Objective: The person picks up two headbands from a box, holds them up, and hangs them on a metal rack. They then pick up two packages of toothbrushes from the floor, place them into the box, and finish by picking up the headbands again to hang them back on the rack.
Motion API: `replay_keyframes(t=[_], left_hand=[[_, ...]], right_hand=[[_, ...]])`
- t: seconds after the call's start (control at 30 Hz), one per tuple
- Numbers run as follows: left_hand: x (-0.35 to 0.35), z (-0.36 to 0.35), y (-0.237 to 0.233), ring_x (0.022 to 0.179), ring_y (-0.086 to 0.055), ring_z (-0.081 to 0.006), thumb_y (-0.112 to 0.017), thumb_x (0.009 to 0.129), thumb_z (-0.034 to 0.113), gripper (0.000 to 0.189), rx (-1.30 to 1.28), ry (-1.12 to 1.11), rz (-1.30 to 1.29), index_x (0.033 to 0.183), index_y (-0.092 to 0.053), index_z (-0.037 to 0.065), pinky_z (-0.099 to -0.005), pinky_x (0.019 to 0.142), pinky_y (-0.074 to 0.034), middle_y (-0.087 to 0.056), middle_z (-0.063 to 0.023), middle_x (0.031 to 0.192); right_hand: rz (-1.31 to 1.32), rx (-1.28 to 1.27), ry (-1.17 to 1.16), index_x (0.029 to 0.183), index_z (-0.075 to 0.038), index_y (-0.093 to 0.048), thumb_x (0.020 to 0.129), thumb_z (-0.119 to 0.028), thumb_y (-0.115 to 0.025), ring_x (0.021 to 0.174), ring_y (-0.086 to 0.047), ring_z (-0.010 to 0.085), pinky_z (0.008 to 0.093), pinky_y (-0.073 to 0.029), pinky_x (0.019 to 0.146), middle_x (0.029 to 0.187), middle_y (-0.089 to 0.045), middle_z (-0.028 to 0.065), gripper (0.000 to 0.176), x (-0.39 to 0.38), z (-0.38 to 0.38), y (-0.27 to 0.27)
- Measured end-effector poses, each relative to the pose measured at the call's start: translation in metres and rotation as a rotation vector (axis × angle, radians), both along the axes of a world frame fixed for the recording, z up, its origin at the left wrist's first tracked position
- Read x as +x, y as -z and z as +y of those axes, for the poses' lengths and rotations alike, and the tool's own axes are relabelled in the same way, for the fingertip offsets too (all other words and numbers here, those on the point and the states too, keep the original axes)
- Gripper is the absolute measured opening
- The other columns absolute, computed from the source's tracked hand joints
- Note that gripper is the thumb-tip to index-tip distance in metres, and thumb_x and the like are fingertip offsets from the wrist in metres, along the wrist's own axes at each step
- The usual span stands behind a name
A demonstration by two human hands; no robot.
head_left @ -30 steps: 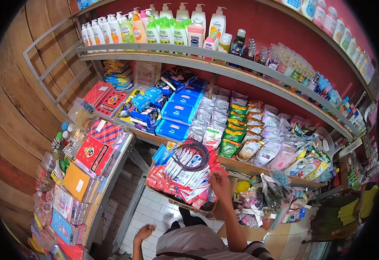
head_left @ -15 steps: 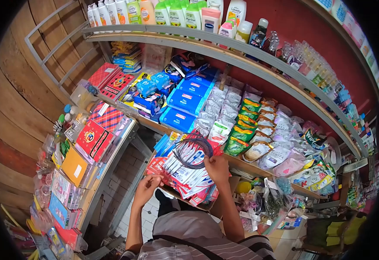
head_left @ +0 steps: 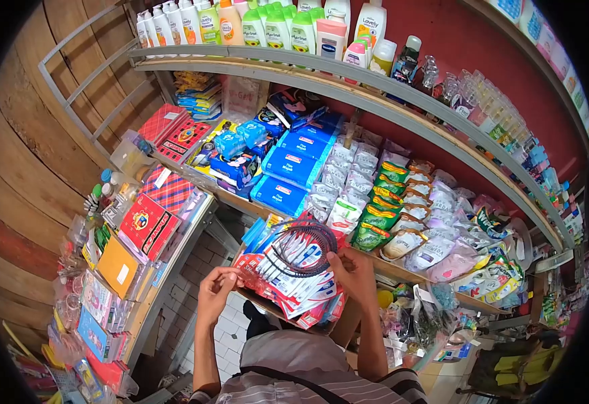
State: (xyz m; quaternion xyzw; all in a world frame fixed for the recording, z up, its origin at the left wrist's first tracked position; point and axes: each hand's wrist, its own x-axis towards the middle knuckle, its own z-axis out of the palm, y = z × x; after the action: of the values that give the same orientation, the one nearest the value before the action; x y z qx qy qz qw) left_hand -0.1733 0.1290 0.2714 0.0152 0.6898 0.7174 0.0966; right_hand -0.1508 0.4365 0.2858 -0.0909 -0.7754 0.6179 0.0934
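- Just below the camera, your two forearms reach out from your striped shirt (head_left: 294, 377), over the tiled floor (head_left: 230, 323).
- Your left hand (head_left: 217, 288) is at the near left corner of the carded packs (head_left: 294, 286). Its fingers (head_left: 235, 273) are curled together and pinch the red edge of a pack.
- Your right hand (head_left: 356, 268) lies at the right side of the same heap, with its back turned to the camera. Its fingers are hidden, so I cannot tell if they grip a pack or only rest on it.
- The carded packs are red and white, toothbrushes as it seems. They lie fanned between your hands in a cardboard box (head_left: 262, 306) that stands out in front of the lower shelf (head_left: 402, 273).
- A bundle of black headbands (head_left: 308, 244) lies loose on top of the packs, just beside your right hand.
- In my judgement, the step in hand is to take the heap from both sides, perhaps to straighten it.
- Any next move calls for an even hold on both sides and a level heap: the packs overlap loosely, and the headbands could slide off if it tilts.
- Behind the box, the lower shelf carries blue wipe packs (head_left: 293, 165) and rows of sachets (head_left: 378, 215).
- On the side rack at the left are red notebooks (head_left: 148, 225).
- Farthest, the upper shelf holds a row of lotion bottles (head_left: 267, 30).
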Motion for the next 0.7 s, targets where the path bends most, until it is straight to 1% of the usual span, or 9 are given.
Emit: replay_keyframes(t=[0.17,0.27,0.33,0.37,0.47,0.5,0.57,0.63,0.7], left_hand=[[-0.001,0.009,-0.027,0.091,-0.064,-0.0140,-0.061,0.097,0.014,0.020,0.098,-0.053,0.117,0.111,-0.062,-0.001,-0.0285,0.080,-0.050,-0.067,-0.0069,0.101],[0.000,0.016,-0.034,0.097,-0.064,-0.0161,-0.061,0.096,0.014,0.028,0.129,-0.020,0.168,0.119,-0.060,-0.001,-0.0299,0.084,-0.049,-0.066,-0.0084,0.108],[0.000,0.023,-0.038,0.100,-0.064,-0.0177,-0.061,0.096,0.015,0.035,0.102,0.040,0.243,0.127,-0.057,-0.001,-0.0309,0.086,-0.048,-0.065,-0.0090,0.111],[0.000,0.023,-0.039,0.103,-0.064,-0.0192,-0.060,0.098,0.019,0.042,0.108,0.098,0.220,0.134,-0.053,-0.001,-0.0319,0.087,-0.049,-0.064,-0.0106,0.116],[0.000,0.023,-0.048,0.103,-0.064,-0.0192,-0.057,0.099,0.024,0.042,0.294,0.353,-0.156,0.133,-0.054,-0.001,-0.0321,0.086,-0.050,-0.063,-0.0116,0.119],[-0.001,0.024,-0.042,0.100,-0.065,-0.0188,-0.054,0.101,0.024,0.042,0.285,0.436,-0.230,0.134,-0.053,-0.002,-0.0309,0.083,-0.051,-0.064,-0.0126,0.119],[0.006,0.029,-0.039,0.096,-0.066,-0.0183,-0.053,0.101,0.021,0.042,0.169,0.460,-0.192,0.135,-0.052,-0.003,-0.0292,0.080,-0.051,-0.066,-0.0129,0.116],[0.011,0.031,-0.032,0.091,-0.068,-0.0185,-0.053,0.101,0.013,0.040,0.105,0.508,-0.167,0.136,-0.050,-0.006,-0.0288,0.079,-0.053,-0.068,-0.0138,0.111],[0.017,0.035,-0.028,0.092,-0.068,-0.0197,-0.054,0.099,0.010,0.039,0.195,0.454,-0.241,0.135,-0.051,-0.006,-0.0311,0.082,-0.055,-0.067,-0.0150,0.112]], right_hand=[[0.037,0.205,-0.139,0.074,0.001,-0.059,0.094,-0.020,-0.065,0.056,-0.056,0.0066,0.0238,-0.043,0.052,0.064,-0.064,0.0043,0.029,0.007,0.007,-0.020],[-0.046,-0.174,-0.304,0.074,-0.002,-0.056,0.094,-0.019,-0.064,0.056,-0.053,0.0047,0.0227,-0.041,0.051,0.068,-0.063,0.0022,0.027,0.008,0.003,-0.031],[-0.114,-0.259,-0.484,0.074,-0.004,-0.053,0.095,-0.018,-0.063,0.057,-0.051,0.0033,0.0224,-0.039,0.050,0.068,-0.060,-0.0001,0.027,0.006,0.008,-0.023],[-0.147,-0.301,-0.573,0.073,-0.005,-0.052,0.095,-0.017,-0.063,0.057,-0.050,0.0026,0.0222,-0.039,0.050,0.068,-0.059,-0.0012,0.027,0.004,0.010,-0.019],[-0.196,-0.276,-0.747,0.072,-0.006,-0.049,0.095,-0.016,-0.063,0.058,-0.047,0.0016,0.0223,-0.037,0.049,0.064,-0.054,-0.0031,0.029,0.000,0.010,-0.012],[-0.231,-0.272,-0.777,0.071,-0.006,-0.048,0.094,-0.017,-0.064,0.059,-0.047,0.0016,0.0222,-0.036,0.050,0.064,-0.054,-0.0031,0.030,-0.002,0.010,-0.014],[-0.301,-0.261,-0.831,0.069,-0.007,-0.047,0.094,-0.017,-0.066,0.060,-0.047,0.0014,0.0219,-0.036,0.051,0.064,-0.053,-0.0030,0.032,-0.005,0.008,-0.017],[-0.239,-0.330,-0.787,0.071,-0.008,-0.047,0.093,-0.017,-0.067,0.060,-0.046,0.0015,0.0224,-0.036,0.053,0.066,-0.054,-0.0037,0.030,-0.004,0.005,-0.004],[-0.200,-0.376,-0.673,0.075,-0.008,-0.049,0.092,-0.016,-0.068,0.063,-0.047,0.0019,0.0225,-0.037,0.054,0.070,-0.056,-0.0041,0.027,-0.001,-0.002,0.000]])
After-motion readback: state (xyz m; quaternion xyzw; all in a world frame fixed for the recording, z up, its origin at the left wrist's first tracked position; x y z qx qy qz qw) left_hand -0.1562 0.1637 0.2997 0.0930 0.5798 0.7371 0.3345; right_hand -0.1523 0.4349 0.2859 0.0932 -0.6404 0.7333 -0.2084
